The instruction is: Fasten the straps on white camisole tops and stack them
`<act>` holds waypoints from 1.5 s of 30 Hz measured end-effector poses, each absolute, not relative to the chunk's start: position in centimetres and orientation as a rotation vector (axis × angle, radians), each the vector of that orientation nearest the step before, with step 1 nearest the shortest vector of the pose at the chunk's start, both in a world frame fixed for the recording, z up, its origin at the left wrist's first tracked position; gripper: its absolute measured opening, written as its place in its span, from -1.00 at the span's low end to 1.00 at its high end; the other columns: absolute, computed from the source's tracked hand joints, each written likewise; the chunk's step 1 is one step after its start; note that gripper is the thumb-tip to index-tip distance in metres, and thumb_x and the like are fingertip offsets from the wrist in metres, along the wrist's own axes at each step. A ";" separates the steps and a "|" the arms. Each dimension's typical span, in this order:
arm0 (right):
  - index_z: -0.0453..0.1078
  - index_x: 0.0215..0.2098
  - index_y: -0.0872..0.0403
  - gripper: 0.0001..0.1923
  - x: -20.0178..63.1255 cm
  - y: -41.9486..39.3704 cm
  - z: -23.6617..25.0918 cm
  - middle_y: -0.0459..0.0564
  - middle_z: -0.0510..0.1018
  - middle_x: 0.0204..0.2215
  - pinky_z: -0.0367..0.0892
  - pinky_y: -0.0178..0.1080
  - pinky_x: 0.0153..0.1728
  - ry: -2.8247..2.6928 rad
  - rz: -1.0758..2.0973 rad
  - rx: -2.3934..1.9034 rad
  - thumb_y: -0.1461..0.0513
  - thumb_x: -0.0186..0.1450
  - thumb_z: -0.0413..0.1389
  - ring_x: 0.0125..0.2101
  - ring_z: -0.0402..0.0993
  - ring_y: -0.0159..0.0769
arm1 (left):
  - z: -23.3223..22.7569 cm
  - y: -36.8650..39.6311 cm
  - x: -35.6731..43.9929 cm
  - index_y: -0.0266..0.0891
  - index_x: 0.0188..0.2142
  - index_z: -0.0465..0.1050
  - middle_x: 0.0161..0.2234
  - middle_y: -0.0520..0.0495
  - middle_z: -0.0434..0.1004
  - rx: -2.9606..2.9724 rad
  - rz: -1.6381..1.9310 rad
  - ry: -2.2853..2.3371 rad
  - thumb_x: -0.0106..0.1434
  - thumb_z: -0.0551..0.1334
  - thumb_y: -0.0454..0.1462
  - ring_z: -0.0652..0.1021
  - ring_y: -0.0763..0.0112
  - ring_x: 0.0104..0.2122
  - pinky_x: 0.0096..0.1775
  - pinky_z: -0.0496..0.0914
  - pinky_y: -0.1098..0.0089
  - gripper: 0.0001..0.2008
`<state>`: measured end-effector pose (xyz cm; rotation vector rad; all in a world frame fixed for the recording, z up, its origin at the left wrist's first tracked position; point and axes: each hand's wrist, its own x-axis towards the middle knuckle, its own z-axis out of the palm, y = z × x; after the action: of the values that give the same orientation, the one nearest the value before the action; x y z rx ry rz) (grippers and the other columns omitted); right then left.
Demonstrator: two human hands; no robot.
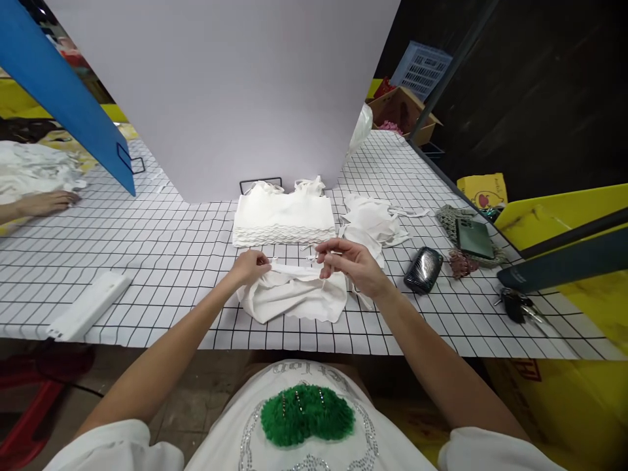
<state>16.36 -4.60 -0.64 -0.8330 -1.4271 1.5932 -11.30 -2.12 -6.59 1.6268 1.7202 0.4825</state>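
A white garment (299, 297), which looks like a thin-strapped top, lies loosely spread near the table's front edge. My left hand (251, 267) pinches its upper left edge between thumb and fingers. Over the upper right part hovers my right hand (354, 267), its fingers bent and apart. A thin white strap shows close to those fingertips; whether they touch it is hard to make out. Just beyond both hands sits a neat stack of folded white tops (283, 219) with wavy edges. To its right is a loose heap of white garments (373, 222) with trailing straps.
A large white panel (235, 98) rises behind the stack. Right of my hands lie a black shiny packet (423, 269), a green phone (474, 238) and keys (523, 307). A white power strip (91, 306) lies at left. Another person's hand (49, 202) rests beyond the blue panel (69, 91).
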 end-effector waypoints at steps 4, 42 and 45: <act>0.52 -0.18 0.10 -0.74 16.4 -4.5 -1.1 -0.01 0.58 -0.30 0.52 -0.18 -0.25 -1.614 1.457 -0.996 0.11 0.24 0.26 -0.40 0.58 -0.33 | -6.5 -2.1 -12.6 -0.25 -0.36 0.59 -0.37 -0.14 0.64 1.504 0.609 1.647 0.02 0.31 -0.20 0.60 0.22 -0.33 -0.33 0.45 0.34 -0.80; 0.59 -0.18 0.03 -0.69 10.2 -7.4 -3.6 0.04 0.63 -0.24 0.39 -0.15 -0.09 -1.999 1.308 -0.754 0.05 0.43 0.06 -0.18 0.51 -0.21 | -7.8 -5.8 -13.7 -0.19 -0.13 0.44 -0.20 -0.14 0.53 1.783 0.712 1.899 0.24 0.21 -0.06 0.47 0.07 -0.09 -0.02 0.35 0.11 -0.69; 0.58 -0.19 0.03 -0.71 10.7 -7.4 -4.0 0.04 0.65 -0.26 0.39 -0.14 -0.11 -2.120 1.233 -0.724 0.09 0.44 0.05 -0.21 0.51 -0.21 | -7.1 -4.8 -14.2 -0.18 -0.35 0.42 -0.36 -0.06 0.50 1.742 0.615 1.811 0.17 0.24 -0.08 0.48 0.15 -0.22 -0.14 0.37 0.21 -0.78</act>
<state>10.72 -7.43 -4.04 -0.7235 -2.1195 1.2330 -14.19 -4.83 -7.07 1.7416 1.8114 0.6154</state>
